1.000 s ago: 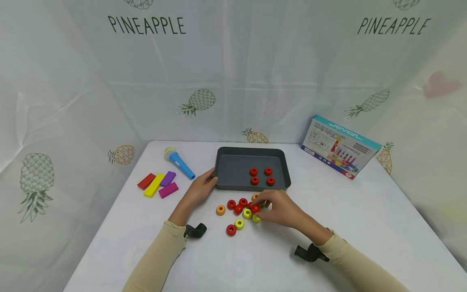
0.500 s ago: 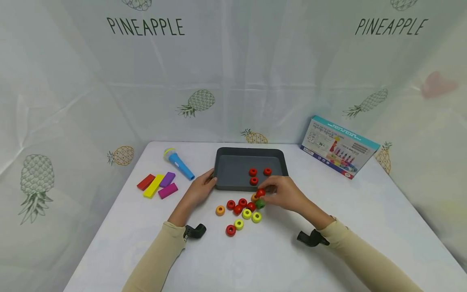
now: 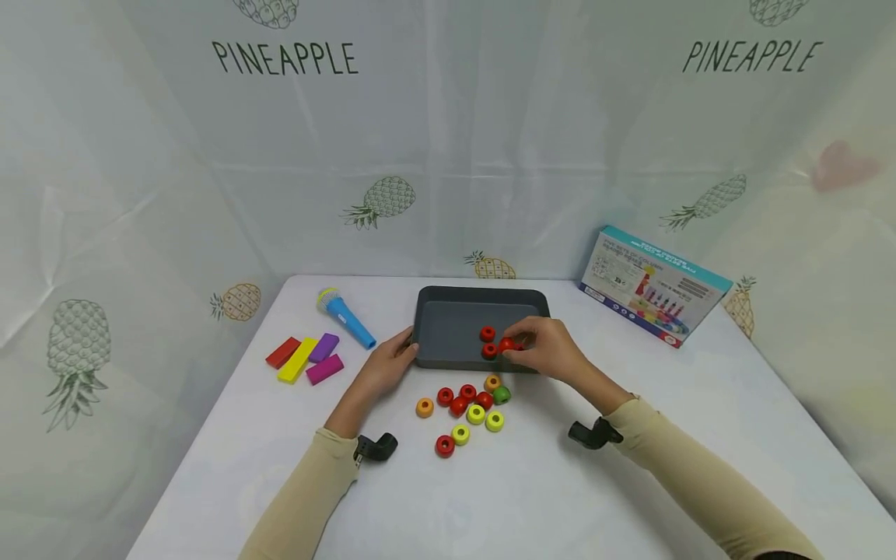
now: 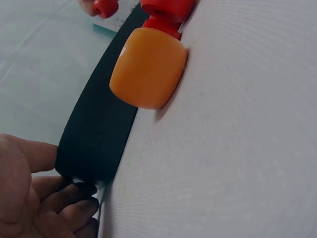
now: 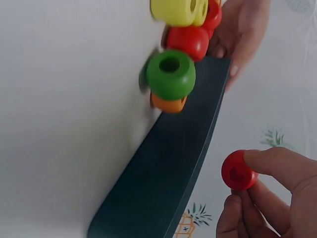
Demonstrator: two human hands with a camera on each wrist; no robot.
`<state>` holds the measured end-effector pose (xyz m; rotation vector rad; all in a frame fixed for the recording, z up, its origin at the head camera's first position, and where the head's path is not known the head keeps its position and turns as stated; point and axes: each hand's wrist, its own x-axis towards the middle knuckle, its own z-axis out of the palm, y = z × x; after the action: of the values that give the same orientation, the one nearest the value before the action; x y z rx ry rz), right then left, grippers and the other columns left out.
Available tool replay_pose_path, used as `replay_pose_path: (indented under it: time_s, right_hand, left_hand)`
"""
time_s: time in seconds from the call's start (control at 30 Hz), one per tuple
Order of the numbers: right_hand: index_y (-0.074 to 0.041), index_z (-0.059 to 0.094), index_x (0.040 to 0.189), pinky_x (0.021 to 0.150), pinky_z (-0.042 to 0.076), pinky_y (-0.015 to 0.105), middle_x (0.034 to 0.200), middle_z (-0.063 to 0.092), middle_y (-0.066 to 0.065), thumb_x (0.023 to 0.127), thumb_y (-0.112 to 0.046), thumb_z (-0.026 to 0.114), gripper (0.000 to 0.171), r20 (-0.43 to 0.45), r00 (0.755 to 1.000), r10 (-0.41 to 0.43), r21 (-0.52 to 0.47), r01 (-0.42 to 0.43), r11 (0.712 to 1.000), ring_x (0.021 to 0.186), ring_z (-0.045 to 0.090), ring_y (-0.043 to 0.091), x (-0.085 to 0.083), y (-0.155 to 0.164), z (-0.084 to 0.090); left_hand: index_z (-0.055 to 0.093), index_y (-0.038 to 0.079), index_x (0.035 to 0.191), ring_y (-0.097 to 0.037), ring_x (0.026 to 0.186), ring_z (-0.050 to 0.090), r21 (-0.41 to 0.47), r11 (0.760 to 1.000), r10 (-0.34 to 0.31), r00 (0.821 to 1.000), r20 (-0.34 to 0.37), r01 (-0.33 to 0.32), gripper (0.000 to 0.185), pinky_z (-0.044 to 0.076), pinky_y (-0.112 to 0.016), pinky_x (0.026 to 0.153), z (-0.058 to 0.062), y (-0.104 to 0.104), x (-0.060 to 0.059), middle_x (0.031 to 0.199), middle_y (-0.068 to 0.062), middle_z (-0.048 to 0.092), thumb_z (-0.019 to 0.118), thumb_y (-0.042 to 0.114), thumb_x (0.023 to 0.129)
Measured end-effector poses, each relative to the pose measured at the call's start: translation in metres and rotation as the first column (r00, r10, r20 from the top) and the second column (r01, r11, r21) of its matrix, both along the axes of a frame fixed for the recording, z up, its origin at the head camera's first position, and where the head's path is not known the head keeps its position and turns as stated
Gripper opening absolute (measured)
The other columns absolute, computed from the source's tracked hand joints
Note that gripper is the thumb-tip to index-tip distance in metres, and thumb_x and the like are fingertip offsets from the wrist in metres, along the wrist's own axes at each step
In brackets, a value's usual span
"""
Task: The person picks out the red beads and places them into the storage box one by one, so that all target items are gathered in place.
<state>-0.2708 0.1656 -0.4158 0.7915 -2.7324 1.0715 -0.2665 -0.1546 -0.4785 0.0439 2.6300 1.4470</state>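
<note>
A dark grey tray (image 3: 448,307) sits mid-table with red beads (image 3: 487,334) inside. My right hand (image 3: 519,346) hovers over the tray's front part and pinches a red bead (image 3: 505,344) between thumb and fingers; the right wrist view shows that red bead (image 5: 238,171) held in the air beside the tray (image 5: 168,188). My left hand (image 3: 400,351) grips the tray's front left corner, with fingers (image 4: 74,208) against the dark tray wall (image 4: 99,134). Loose beads lie in front of the tray: red (image 3: 445,397), orange (image 3: 424,407), yellow (image 3: 476,414) and green (image 3: 501,395).
A blue toy microphone (image 3: 345,315) and several coloured blocks (image 3: 304,356) lie at the left. A printed box (image 3: 654,284) leans at the back right. A pineapple-print curtain (image 3: 381,194) closes off the back and sides of the white table (image 3: 490,498).
My right hand picked a red bead out of the loose pile and carried it away from me, over the tray. The left hand stayed on the tray corner.
</note>
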Motion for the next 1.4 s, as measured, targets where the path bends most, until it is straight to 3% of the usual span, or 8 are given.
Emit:
replay_pose_path:
  time_s: [0.3,0.83,1.03,1.4]
  right_hand:
    - [-0.007,0.078,0.109,0.069,0.057,0.025,0.1,0.075,0.008,0.083,-0.015,0.082,0.027,0.1,0.992,-0.082,0.009,0.081,0.997,0.082,0.064,0.018,-0.019,-0.004,0.002]
    - [-0.004,0.077,0.112,0.082,0.06,0.04,0.105,0.076,0.011,0.086,-0.018,0.08,0.029,0.112,0.985,-0.133,0.072,0.126,0.989,0.093,0.069,0.024,-0.058,-0.004,-0.004]
    - [-0.003,0.075,0.115,0.084,0.06,0.04,0.11,0.075,0.013,0.089,-0.019,0.078,0.031,0.159,0.976,-0.148,0.096,0.134,0.986,0.097,0.068,0.025,-0.071,-0.011,-0.004]
    - [-0.004,0.077,0.111,0.079,0.059,0.036,0.109,0.075,0.013,0.09,-0.022,0.076,0.027,0.162,0.974,-0.158,0.154,0.133,0.979,0.092,0.066,0.024,-0.092,-0.016,-0.012]
  left_hand:
    - [0.038,0.025,0.158,-0.029,0.152,0.033,0.009,1.0,0.003,1.0,-0.003,-0.003,0.055,0.03,-0.053,0.123,0.003,0.001,0.003,0.16,-0.007,0.044,0.05,0.039,0.106]
    - [0.037,0.027,0.158,-0.028,0.152,0.034,-0.003,1.0,-0.003,1.0,-0.018,0.003,0.055,0.03,-0.052,0.123,-0.002,0.0,0.0,0.16,-0.005,0.043,0.05,0.04,0.106]
    - [0.037,0.028,0.158,-0.028,0.152,0.033,-0.004,1.0,0.008,1.0,-0.008,-0.008,0.055,0.029,-0.053,0.123,-0.001,-0.001,-0.001,0.16,-0.005,0.043,0.05,0.041,0.106]
    - [0.038,0.027,0.158,-0.029,0.152,0.035,0.002,1.0,0.021,1.0,-0.001,-0.021,0.055,0.03,-0.053,0.123,-0.003,0.002,-0.002,0.159,-0.005,0.044,0.051,0.04,0.106]
